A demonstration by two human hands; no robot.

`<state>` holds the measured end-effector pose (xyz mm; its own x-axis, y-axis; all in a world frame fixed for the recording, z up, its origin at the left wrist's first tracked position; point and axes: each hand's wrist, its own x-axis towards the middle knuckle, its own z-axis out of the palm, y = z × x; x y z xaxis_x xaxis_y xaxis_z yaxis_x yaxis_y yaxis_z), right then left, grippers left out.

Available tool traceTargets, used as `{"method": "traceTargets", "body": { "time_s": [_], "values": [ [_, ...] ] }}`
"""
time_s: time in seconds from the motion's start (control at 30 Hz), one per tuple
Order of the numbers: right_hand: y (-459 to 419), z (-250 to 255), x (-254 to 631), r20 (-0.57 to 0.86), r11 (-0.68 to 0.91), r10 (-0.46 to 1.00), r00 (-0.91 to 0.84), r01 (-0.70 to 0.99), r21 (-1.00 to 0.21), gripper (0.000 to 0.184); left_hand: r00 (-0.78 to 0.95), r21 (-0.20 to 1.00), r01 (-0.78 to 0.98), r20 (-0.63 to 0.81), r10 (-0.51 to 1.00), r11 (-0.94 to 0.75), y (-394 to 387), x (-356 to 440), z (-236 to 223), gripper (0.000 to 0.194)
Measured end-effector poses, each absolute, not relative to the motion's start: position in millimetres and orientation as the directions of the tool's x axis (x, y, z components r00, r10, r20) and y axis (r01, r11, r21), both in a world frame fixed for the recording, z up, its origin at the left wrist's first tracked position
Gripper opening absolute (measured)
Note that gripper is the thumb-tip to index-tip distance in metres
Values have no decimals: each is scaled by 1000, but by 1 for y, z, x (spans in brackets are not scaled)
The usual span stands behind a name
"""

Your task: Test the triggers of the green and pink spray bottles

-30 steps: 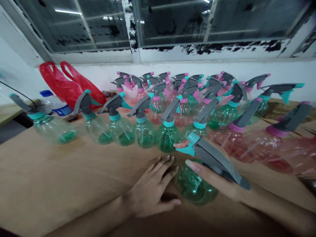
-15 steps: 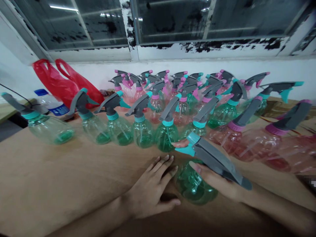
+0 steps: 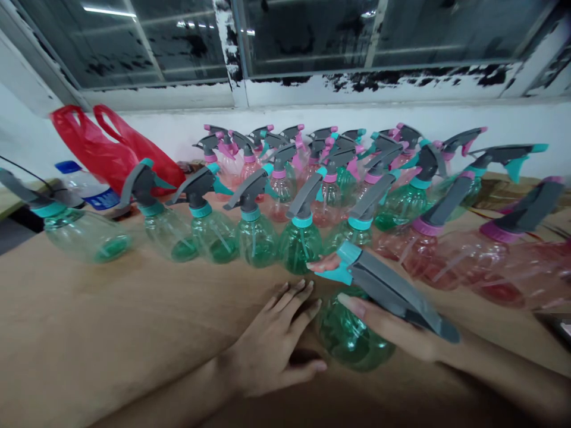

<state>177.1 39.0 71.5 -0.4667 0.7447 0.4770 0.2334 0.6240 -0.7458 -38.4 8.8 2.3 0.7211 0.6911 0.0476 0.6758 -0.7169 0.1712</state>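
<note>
A clear green spray bottle [image 3: 348, 339] with a grey and turquoise trigger head stands on the table in front of me. My right hand [image 3: 397, 334] is wrapped round its neck under the head, thumb on the near side and fingertips showing by the turquoise trigger. The nozzle points left and away from me. My left hand [image 3: 277, 342] lies palm down on the wooden table [image 3: 147, 333], fingers stretched out, just left of the bottle and holding nothing. Beyond my hands, a row of green spray bottles [image 3: 259, 238] with turquoise collars stands close by.
Pink spray bottles [image 3: 423, 249] stand at the right, and a crowd of pink and green ones [image 3: 328, 196] fills the back. At the left are a red plastic bag [image 3: 111, 154] and a blue-capped water bottle [image 3: 91, 187]. A window [image 3: 307, 41] is behind.
The view has shifted slightly. My right hand's fingertips show a little further left past the trigger; the left hand stays flat in place.
</note>
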Motion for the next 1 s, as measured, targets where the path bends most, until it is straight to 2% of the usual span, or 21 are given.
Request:
{"method": "traceTargets", "body": {
  "time_s": [0.1, 0.2, 0.33, 0.5, 0.63, 1.0],
  "values": [
    [40, 75, 176, 432, 581, 744, -509, 175, -795, 17, 718, 177, 674, 70, 692, -717, 9, -38, 3, 75],
    [40, 75, 176, 414, 572, 755, -508, 201, -795, 4, 717, 189, 668, 98, 690, -720, 9, -38, 1, 76],
    [39, 75, 176, 421, 574, 751, -509, 187, -797, 2, 714, 207, 662, 117, 690, -720, 9, -38, 0, 76],
    [39, 70, 175, 423, 556, 778, -465, 196, -808, 21, 718, 200, 660, 116, 687, -724, 9, -38, -1, 75],
    [39, 66, 177, 404, 549, 789, -463, 235, -802, 20, 718, 172, 669, 102, 688, -723, 9, -37, 1, 74],
    [40, 69, 175, 441, 570, 768, -465, 181, -801, 17, 722, 191, 664, 90, 686, -723, 10, -37, 4, 74]
  ]
}}
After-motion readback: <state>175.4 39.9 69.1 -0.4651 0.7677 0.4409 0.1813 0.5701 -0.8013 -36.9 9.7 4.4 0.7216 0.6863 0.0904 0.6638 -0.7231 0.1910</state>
